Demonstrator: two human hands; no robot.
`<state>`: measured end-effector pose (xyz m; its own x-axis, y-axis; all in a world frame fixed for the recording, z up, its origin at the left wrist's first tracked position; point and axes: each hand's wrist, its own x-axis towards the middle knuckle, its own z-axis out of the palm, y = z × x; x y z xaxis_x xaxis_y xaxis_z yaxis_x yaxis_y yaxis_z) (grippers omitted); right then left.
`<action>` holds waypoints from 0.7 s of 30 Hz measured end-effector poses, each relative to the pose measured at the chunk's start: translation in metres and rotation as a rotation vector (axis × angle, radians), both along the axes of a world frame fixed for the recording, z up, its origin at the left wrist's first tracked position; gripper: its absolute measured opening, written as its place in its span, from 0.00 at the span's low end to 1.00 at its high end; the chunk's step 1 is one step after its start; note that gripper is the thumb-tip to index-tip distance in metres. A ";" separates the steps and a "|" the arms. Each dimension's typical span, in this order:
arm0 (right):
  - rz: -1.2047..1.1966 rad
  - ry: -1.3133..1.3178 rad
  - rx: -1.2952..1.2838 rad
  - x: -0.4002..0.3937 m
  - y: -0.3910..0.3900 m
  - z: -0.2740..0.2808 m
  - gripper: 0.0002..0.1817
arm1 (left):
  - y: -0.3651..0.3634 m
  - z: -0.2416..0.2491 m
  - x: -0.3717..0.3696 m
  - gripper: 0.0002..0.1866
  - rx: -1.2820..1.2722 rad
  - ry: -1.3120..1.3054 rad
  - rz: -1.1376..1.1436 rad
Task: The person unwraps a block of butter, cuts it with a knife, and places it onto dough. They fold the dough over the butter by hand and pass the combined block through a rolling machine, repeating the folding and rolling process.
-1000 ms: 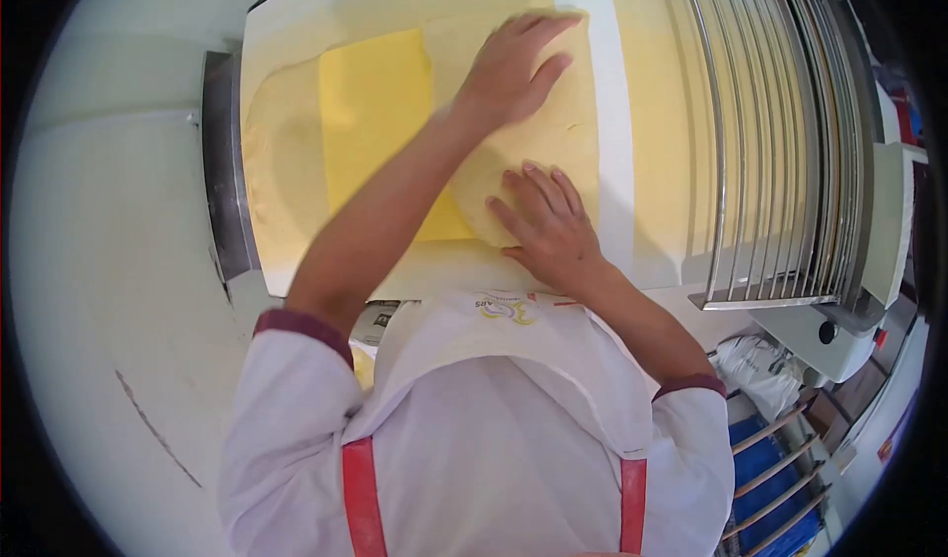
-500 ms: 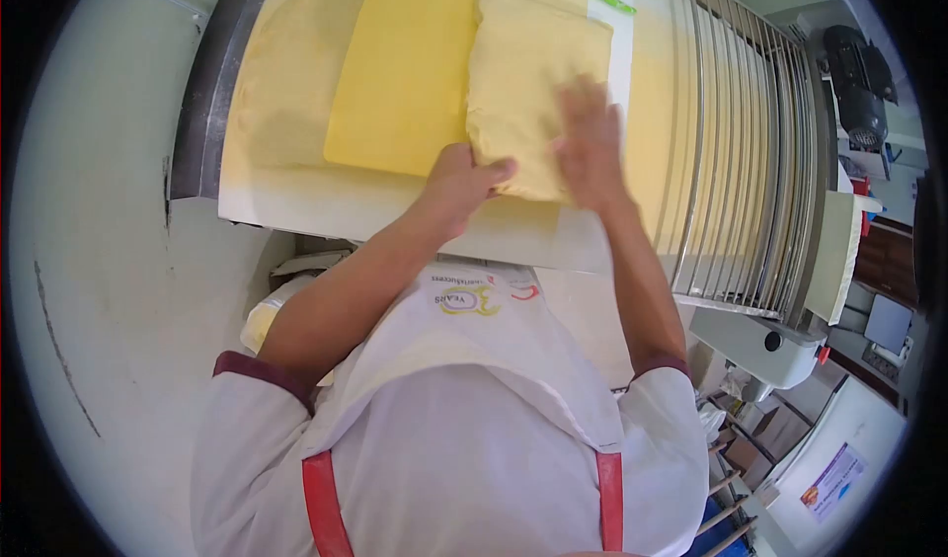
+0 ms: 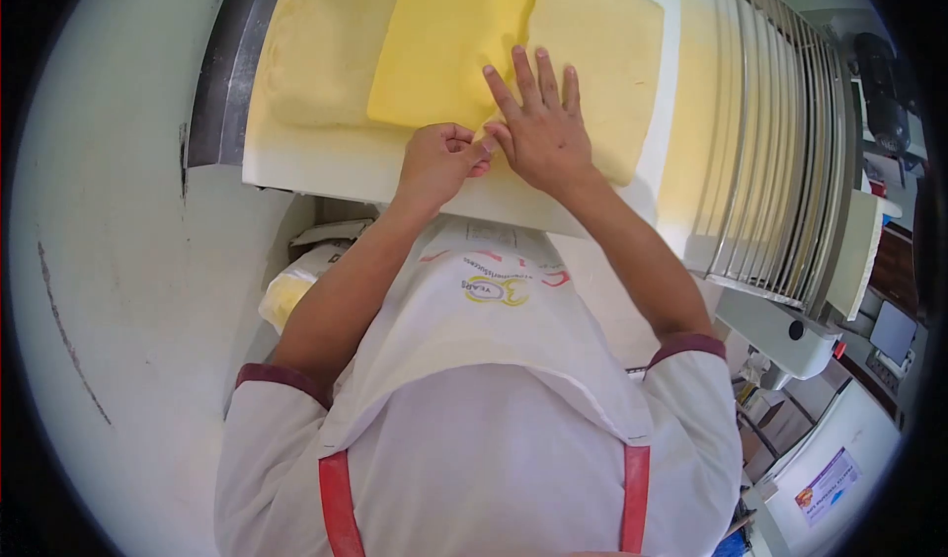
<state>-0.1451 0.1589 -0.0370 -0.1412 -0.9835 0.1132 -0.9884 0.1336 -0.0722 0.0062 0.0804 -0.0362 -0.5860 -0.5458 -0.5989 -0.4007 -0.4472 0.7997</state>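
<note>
Pale dough sheet [image 3: 607, 73] on white table [image 3: 336, 167]

Here we have smooth, matt dough [image 3: 612, 53]! Shiny metal guard bars [image 3: 828, 162], we see, and an apron [image 3: 484, 330] in matt cloth.

The apron [image 3: 474, 345] shows "YEARS" upside down in a yellow emblem [image 3: 499, 290], just toward six o'clock from centre; the four o'clock label's [image 3: 828, 485] print is too small.
</note>
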 end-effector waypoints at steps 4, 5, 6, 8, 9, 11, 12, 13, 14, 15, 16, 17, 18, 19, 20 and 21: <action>0.034 0.023 0.019 0.004 0.001 -0.002 0.32 | 0.012 -0.015 0.002 0.13 0.299 0.057 0.101; 0.044 -0.011 -0.012 0.003 0.000 -0.002 0.31 | 0.018 -0.022 -0.002 0.14 0.390 0.100 0.186; 0.052 -0.045 -0.043 0.002 0.001 -0.002 0.30 | 0.024 -0.026 -0.005 0.13 0.383 0.152 0.255; -0.005 -0.468 -0.367 0.001 0.014 -0.005 0.26 | 0.035 -0.033 -0.007 0.13 0.371 0.258 0.392; -0.027 -0.678 -0.532 0.003 0.022 -0.007 0.25 | 0.038 -0.037 -0.007 0.13 0.364 0.263 0.408; -0.379 -1.060 -0.574 0.035 0.059 -0.009 0.17 | 0.039 -0.041 -0.007 0.12 0.342 0.274 0.438; -0.532 -1.283 -0.449 0.050 0.075 -0.007 0.16 | 0.038 -0.036 -0.006 0.12 0.343 0.273 0.434; -0.681 -1.502 -0.314 0.057 0.081 -0.004 0.14 | 0.037 -0.029 -0.005 0.12 0.342 0.272 0.427; -0.741 -1.807 -0.285 0.054 0.074 -0.005 0.13 | 0.036 -0.023 -0.004 0.11 0.343 0.266 0.413; -0.797 -2.118 -0.251 0.053 0.065 -0.002 0.13 | 0.035 -0.018 -0.002 0.11 0.347 0.269 0.395; -0.836 -2.433 -0.213 0.054 0.059 0.000 0.12 | 0.033 -0.013 -0.001 0.11 0.352 0.271 0.373; -0.829 -2.372 -0.331 0.059 0.053 -0.004 0.11 | 0.030 -0.009 0.000 0.11 0.353 0.278 0.352; -0.816 -2.305 -0.444 0.064 0.044 -0.013 0.11 | 0.027 -0.004 0.004 0.12 0.349 0.245 0.309; -0.801 -2.233 -0.554 0.064 0.039 -0.021 0.11 | 0.023 0.000 0.011 0.12 0.343 0.214 0.268; -0.814 -2.139 -0.518 0.064 0.040 -0.028 0.10 | 0.022 0.003 0.014 0.12 0.336 0.183 0.229; -0.827 -2.041 -0.483 0.065 0.042 -0.033 0.10 | 0.024 0.003 0.011 0.12 0.351 0.186 0.237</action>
